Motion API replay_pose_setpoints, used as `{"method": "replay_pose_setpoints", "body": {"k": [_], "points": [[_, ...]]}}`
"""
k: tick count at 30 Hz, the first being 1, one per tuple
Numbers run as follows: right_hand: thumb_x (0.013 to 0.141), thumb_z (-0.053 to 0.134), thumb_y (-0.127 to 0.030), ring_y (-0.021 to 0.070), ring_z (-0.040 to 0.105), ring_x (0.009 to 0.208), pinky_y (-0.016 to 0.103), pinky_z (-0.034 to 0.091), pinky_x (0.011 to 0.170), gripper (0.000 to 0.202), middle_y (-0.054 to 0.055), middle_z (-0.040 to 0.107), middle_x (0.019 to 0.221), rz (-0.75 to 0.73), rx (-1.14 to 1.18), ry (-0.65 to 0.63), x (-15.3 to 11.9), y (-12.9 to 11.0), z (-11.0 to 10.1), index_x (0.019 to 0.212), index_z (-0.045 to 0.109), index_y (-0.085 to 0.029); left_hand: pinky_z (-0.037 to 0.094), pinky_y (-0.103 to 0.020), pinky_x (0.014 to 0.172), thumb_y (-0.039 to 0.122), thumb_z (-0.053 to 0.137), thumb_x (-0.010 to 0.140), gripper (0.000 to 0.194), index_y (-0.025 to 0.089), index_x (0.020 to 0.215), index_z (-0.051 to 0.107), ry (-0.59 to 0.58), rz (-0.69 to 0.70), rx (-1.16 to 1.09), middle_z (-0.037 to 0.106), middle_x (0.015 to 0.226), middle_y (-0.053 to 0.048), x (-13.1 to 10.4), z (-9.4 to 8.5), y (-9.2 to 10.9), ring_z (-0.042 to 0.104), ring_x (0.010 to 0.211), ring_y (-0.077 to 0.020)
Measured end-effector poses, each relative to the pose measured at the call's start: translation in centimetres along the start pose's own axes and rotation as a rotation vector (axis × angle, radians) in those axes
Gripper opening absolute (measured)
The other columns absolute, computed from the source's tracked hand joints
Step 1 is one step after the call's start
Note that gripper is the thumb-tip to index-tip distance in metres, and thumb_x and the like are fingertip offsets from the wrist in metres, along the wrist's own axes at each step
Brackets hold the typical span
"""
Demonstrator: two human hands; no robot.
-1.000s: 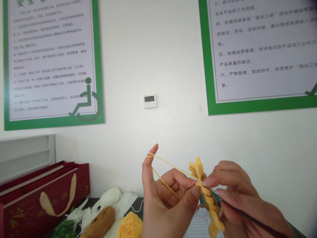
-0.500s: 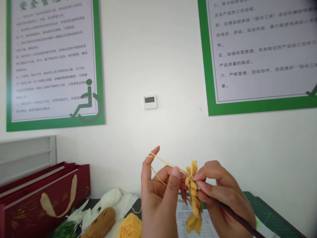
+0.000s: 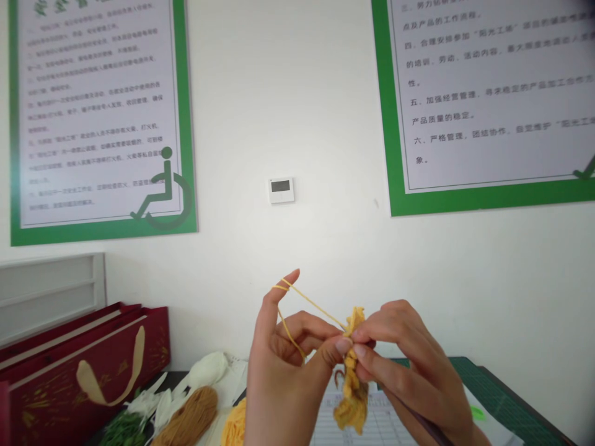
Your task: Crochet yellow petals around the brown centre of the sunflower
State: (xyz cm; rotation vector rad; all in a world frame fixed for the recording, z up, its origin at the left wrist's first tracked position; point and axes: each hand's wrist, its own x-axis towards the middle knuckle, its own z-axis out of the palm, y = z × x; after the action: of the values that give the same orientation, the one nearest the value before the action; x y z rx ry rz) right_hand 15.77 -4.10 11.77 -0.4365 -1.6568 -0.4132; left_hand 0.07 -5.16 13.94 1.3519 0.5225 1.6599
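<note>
A narrow, ruffled piece of yellow crochet hangs down between my two hands. My left hand pinches its upper part between thumb and fingers, with the index finger raised. Yellow yarn loops round that raised finger and runs taut to the top of the piece. My right hand is closed on a crochet hook, whose dark handle slants down to the lower right; its tip is hidden at the fingers. The right fingertips touch the crochet beside the left thumb.
Dark red gift bags stand at left. Near them lie a brown yarn skein, a yellow yarn ball, white yarn and green yarn. Printed paper and a green cutting mat lie behind the hands.
My left hand has shifted left and tilted, its thumb now against the crochet and close to the right fingers. The piece has swung slightly left and the hook's tip has become hidden.
</note>
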Motion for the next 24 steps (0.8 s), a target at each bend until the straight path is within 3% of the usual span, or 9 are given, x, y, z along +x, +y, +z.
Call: {"method": "replay_pose_setpoints", "body": {"k": [5,9,12,15,18,21,24], "points": [[0.089,0.060,-0.003,0.0157,0.063,0.068,0.033,0.052,0.064,0.023,-0.003,0.073,0.076,-0.028,-0.005,0.001,-0.4,0.2,0.3,0.095,0.065,-0.025,0.058,-0.031,0.074,0.014,0.083,0.081,0.075,0.029,0.146,0.047,0.062,0.115,0.189,0.076,0.073,0.002,-0.6,0.7,-0.4,0.072,0.071,-0.0192],[0.086,0.063,0.003,0.0179,0.067,0.082,0.033,0.057,0.069,0.038,0.002,0.071,0.093,-0.115,0.025,0.146,-1.8,0.9,0.6,0.112,0.069,-0.024,0.059,-0.032,0.075,0.010,0.079,0.083,0.094,0.037,0.157,0.028,0.101,0.153,0.117,0.075,0.072,0.005,-1.1,1.7,-0.6,0.071,0.067,-0.0177],[0.086,0.067,0.000,0.0197,0.067,0.088,0.034,0.058,0.070,0.034,0.005,0.067,0.098,-0.032,0.118,0.228,-2.8,1.5,1.0,0.111,0.070,-0.023,0.058,-0.027,0.065,0.007,0.078,0.083,0.106,0.042,0.161,0.015,0.086,0.101,-0.020,0.074,0.068,0.007,-1.2,2.2,-0.5,0.068,0.059,-0.0152],[0.088,0.066,-0.002,0.0201,0.066,0.087,0.036,0.056,0.068,0.028,0.005,0.065,0.098,0.048,0.252,0.285,-3.2,1.8,1.5,0.105,0.071,-0.024,0.058,-0.026,0.058,0.005,0.078,0.082,0.110,0.037,0.163,0.011,0.029,0.045,-0.149,0.072,0.065,0.007,-1.0,2.1,-0.4,0.066,0.053,-0.0144],[0.090,0.065,-0.004,0.0198,0.066,0.085,0.037,0.056,0.066,0.030,0.003,0.064,0.097,0.036,0.371,0.333,-3.0,1.7,1.9,0.107,0.070,-0.027,0.056,-0.024,0.054,0.005,0.083,0.078,0.117,0.030,0.164,0.008,-0.030,-0.019,-0.220,0.072,0.063,0.006,-0.6,1.7,-0.7,0.064,0.050,-0.0144],[0.087,0.064,0.000,0.0184,0.066,0.082,0.036,0.057,0.065,0.039,0.002,0.065,0.096,-0.068,0.249,0.376,-2.5,1.2,1.8,0.113,0.071,-0.027,0.056,-0.024,0.056,0.009,0.084,0.078,0.115,0.029,0.164,0.009,-0.031,-0.026,-0.191,0.074,0.066,0.004,-0.5,1.5,-0.8,0.065,0.053,-0.0143],[0.081,0.066,0.006,0.0158,0.067,0.076,0.030,0.059,0.063,0.043,0.003,0.068,0.092,-0.159,0.023,0.314,-2.0,0.5,1.4,0.113,0.072,-0.021,0.057,-0.025,0.064,0.010,0.082,0.082,0.112,0.037,0.163,0.010,0.057,0.083,-0.042,0.076,0.070,0.004,-0.9,1.9,-0.7,0.069,0.061,-0.0152]]}}
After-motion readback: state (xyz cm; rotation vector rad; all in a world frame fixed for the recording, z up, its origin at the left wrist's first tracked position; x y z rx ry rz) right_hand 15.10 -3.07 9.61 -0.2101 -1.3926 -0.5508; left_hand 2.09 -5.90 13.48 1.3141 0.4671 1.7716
